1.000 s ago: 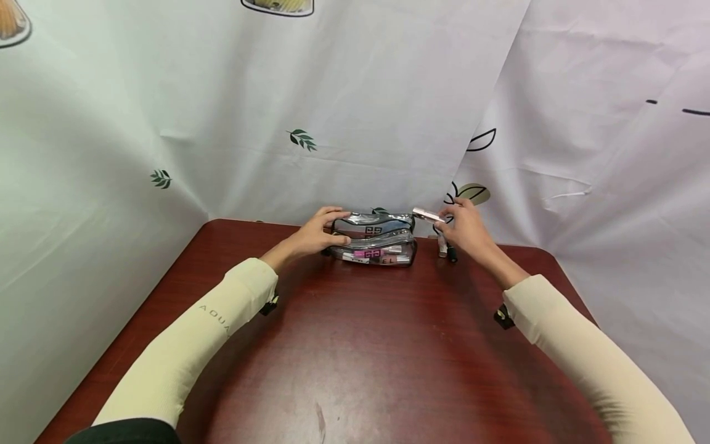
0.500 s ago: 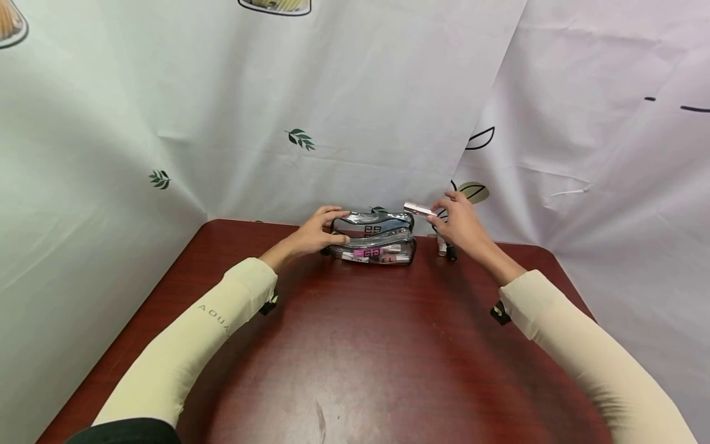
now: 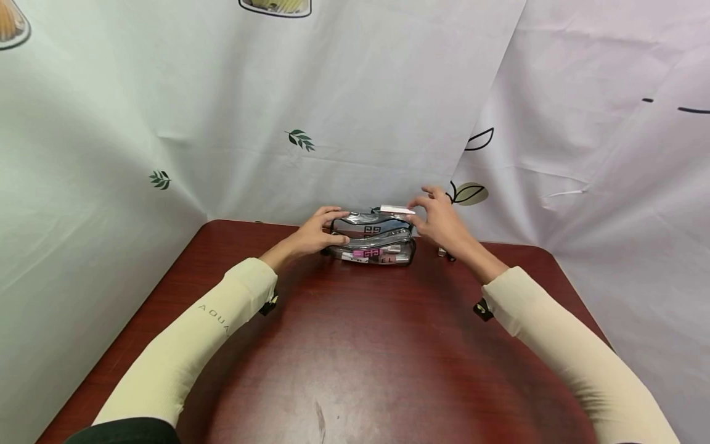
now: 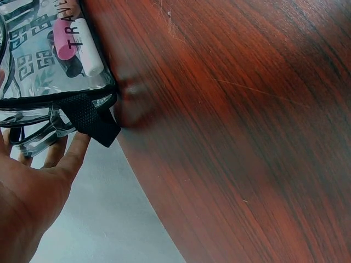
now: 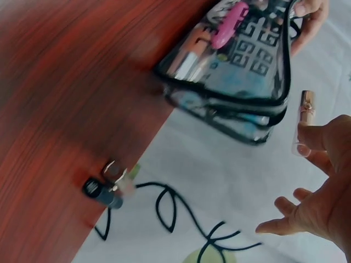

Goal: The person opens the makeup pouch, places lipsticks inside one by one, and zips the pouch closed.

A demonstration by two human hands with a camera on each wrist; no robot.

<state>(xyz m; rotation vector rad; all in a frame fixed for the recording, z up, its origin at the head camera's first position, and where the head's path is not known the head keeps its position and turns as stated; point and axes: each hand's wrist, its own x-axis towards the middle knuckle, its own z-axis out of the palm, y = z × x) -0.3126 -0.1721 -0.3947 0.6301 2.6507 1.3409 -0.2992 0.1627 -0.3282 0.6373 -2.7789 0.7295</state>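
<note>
A clear zippered cosmetic pouch [image 3: 373,237] with black trim stands at the table's back edge, its top parted. My left hand [image 3: 312,236] grips its left end, thumb toward the front and fingers at the rear. Through the plastic show a pink tube [image 5: 230,24], a white tube [image 4: 86,49] and a peach tube with a silver cap [image 5: 192,53]. Above the pouch's right rear rim, my right hand [image 3: 439,223] pinches a slim lip gloss tube [image 5: 307,107] with a gold-toned cap between thumb and finger; its other fingers are spread.
Right of the pouch, partly behind my right hand in the head view, lie a black-capped tube [image 5: 100,192] and a small clear and gold-coloured item [image 5: 116,174] near the back edge. A white patterned sheet [image 3: 355,123] hangs behind the dark red table [image 3: 355,345].
My right hand has carried the lip gloss tube leftward, from beside the pouch to over its right rear part. My left hand and the pouch stay nearly where they were.
</note>
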